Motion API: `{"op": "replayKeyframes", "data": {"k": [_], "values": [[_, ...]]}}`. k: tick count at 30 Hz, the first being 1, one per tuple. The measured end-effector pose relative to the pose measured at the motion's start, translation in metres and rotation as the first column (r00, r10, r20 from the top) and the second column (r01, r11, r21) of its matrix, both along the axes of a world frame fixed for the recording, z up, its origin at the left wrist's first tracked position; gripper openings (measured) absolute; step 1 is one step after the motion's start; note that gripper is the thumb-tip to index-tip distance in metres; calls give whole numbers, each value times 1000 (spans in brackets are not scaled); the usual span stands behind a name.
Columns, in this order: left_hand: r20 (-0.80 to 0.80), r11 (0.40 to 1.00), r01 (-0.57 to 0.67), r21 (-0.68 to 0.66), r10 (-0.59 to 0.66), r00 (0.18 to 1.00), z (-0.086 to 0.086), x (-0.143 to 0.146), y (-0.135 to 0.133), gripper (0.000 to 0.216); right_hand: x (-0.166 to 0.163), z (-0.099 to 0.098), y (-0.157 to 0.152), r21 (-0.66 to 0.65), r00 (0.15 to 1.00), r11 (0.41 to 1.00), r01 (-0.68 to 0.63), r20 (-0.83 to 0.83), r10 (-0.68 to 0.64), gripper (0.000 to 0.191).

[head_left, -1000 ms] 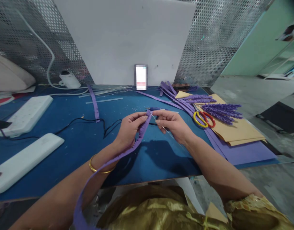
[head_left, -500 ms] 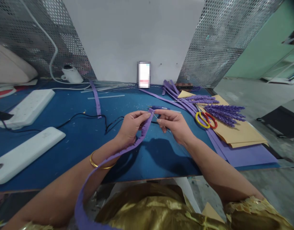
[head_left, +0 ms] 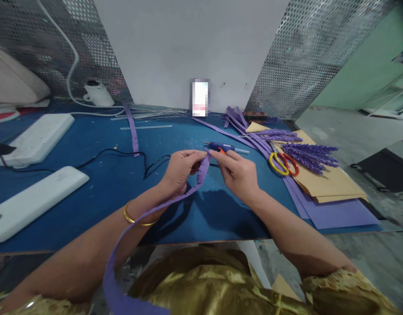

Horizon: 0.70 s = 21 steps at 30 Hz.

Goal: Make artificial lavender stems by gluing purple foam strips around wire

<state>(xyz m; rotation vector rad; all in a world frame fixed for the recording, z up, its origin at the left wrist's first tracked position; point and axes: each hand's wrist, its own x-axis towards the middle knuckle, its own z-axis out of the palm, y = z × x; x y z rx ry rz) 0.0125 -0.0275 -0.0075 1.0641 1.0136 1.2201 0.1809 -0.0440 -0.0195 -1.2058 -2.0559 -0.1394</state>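
Note:
My left hand (head_left: 184, 168) pinches a long purple paper strip (head_left: 204, 169) with a fringed edge near its top end. From there the strip hangs down over my left forearm and curls towards my lap. The fingers of my right hand (head_left: 239, 170) are closed at the same top end, thumb and forefinger touching the paper next to my left fingertips. Whether a thin wire is also between them is hidden. Just behind the hands lies a blue glue gun (head_left: 221, 146) with an orange trigger, partly covered by my right hand.
On the right lie scissors (head_left: 280, 164) with yellow and red handles, purple lavender-like flower stems (head_left: 311, 155), tan paper (head_left: 335, 186) and purple sheets (head_left: 347, 214). A power bank-like white box (head_left: 40, 203), a power strip (head_left: 35, 140) and a black cable (head_left: 106, 151) are at left. A phone (head_left: 200, 98) leans at the back.
My right hand has turned and curled its fingers in at the strip's top end; the thin wire seen at its fingertips before no longer shows. More of the glue gun is visible. The view shifted slightly.

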Motion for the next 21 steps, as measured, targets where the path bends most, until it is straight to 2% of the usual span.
{"op": "replayKeyframes", "data": {"k": [3,5,10,13,16,18,21], "values": [[-3,1000,10,6,-10,1000,-3,0,2,30,0,-4,2,95,978,994,59,196,-77,45],[-11,1000,-3,9,3,1000,-3,1,2,28,-1,-6,2,118,962,991,60,258,-89,46],[-33,999,-35,33,36,999,3,1,1,24,-2,-4,-1,84,970,994,66,229,-84,46],[-59,997,-50,56,54,997,6,0,0,20,-3,-2,-2,2,995,999,40,86,-40,40],[-93,995,-64,71,70,993,8,0,0,16,-3,0,-1,-112,988,992,-60,-147,43,33],[-115,995,-68,77,76,990,9,0,-1,14,-3,1,1,-209,945,966,-154,-316,82,28],[-141,995,-63,78,73,987,10,-1,-1,14,-3,4,4,-354,822,874,-333,-564,85,24]]}}
